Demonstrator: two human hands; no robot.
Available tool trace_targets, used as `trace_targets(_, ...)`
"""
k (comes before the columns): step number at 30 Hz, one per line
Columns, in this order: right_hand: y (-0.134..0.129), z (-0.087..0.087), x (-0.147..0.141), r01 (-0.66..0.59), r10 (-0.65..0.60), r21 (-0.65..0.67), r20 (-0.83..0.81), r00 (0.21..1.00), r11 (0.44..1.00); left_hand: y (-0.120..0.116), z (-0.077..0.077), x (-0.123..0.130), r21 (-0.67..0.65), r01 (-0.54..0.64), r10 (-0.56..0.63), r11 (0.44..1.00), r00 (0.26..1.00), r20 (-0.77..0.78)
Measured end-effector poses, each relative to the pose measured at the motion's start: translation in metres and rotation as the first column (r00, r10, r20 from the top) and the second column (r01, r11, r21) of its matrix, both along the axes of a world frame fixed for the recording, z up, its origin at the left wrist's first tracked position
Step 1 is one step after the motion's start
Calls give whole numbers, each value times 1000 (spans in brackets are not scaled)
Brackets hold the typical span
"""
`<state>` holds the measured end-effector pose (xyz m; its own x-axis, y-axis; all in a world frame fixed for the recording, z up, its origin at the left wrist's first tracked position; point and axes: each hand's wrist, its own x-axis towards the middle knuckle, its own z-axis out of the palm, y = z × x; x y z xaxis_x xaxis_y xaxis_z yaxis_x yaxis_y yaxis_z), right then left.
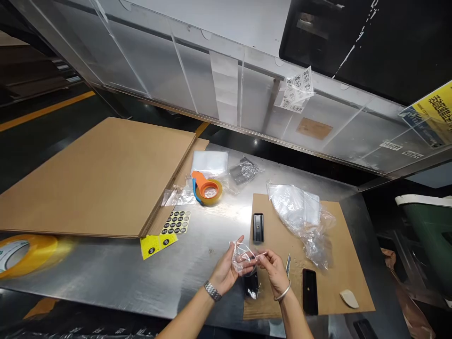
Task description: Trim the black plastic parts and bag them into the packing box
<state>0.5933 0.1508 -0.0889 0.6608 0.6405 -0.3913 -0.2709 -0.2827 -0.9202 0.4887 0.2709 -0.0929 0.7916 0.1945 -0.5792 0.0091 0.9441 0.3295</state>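
A small clear plastic bag is stretched between my two hands above the cardboard sheet. My left hand has it between thumb and fingers, palm turned up. On the bag's right edge, my right hand pinches with thumb and forefinger. Just below the hands lies a black piece with shiny plastic over it; whether it belongs to the held bag I cannot tell. One black rectangular tray lies beyond the hands, and another black tray to their right. A slim cutter knife rests beside my right hand.
Clear bags lie piled on the cardboard sheet, near a beige rounded piece. An orange tape dispenser, a wrapped dark item and stickers lie left. Stacked cardboard and yellow tape are farther left.
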Motion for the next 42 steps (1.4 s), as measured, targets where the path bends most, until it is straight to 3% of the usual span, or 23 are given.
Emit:
trace_targets(4, -1, 0, -2, -16, 16, 8, -18, 1000, 1000, 0, -3, -4, 53, 30, -31, 998, 999, 17)
trace_targets(6, -2, -1, -2, -6, 6, 0, 7, 1000, 1000, 2, -8, -5, 228, 31, -20, 973, 998, -53)
trace_targets(9, -1, 1, -4, 16, -14, -26, 82, 997, 1000, 4, -17, -6, 579, -28, 189, 815, 957, -220)
trace_targets(11, 2, 5, -6, 8, -1, -46, 147, 989, 999, 4, -17, -7, 698, -37, 277, 715, 932, -234)
trace_targets(16, 11, 14, -17, -125, 151, -109, 273, 950, 986, -6, -7, -3, 791, 110, 16, 602, 989, -150)
trace_targets(19, 15, 12, -16, -159, 203, -155, 328, 923, 975, -8, -10, 0, 842, 161, -1, 514, 982, -187)
trace_targets(22, 17, 7, -11, -112, 185, -201, 398, 898, 973, -4, -18, -4, 906, 212, 111, 366, 957, -268)
trace_targets(25, 22, 2, -12, -105, 202, -220, 484, 852, 970, 0, -19, -12, 957, 252, 202, 145, 939, -279)
trace_targets(28, 30, -1, -16, -180, 275, -222, 541, 795, 958, 4, -18, -16, 960, 271, 169, -64, 951, -257)
trace_targets(31, 37, -8, -9, -215, 320, -249, 543, 776, 944, 13, -24, -16, 930, 310, 140, -196, 948, -286)
trace_targets(33, 38, -17, 5, -143, 288, -293, 540, 791, 945, 22, -33, -15, 903, 357, 186, -240, 930, -318)
trace_targets(35, 39, -28, 23, 5, 209, -358, 557, 804, 934, 31, -43, -14, 875, 410, 245, -258, 903, -352)
trace_targets(38, 43, -46, 44, 170, 139, -454, 570, 810, 875, 37, -52, -10, 837, 478, 302, -267, 866, -399)
trace_targets(42, 48, -62, 41, 160, 144, -490, 525, 839, 857, 35, -52, -3, 801, 538, 328, -262, 830, -451)
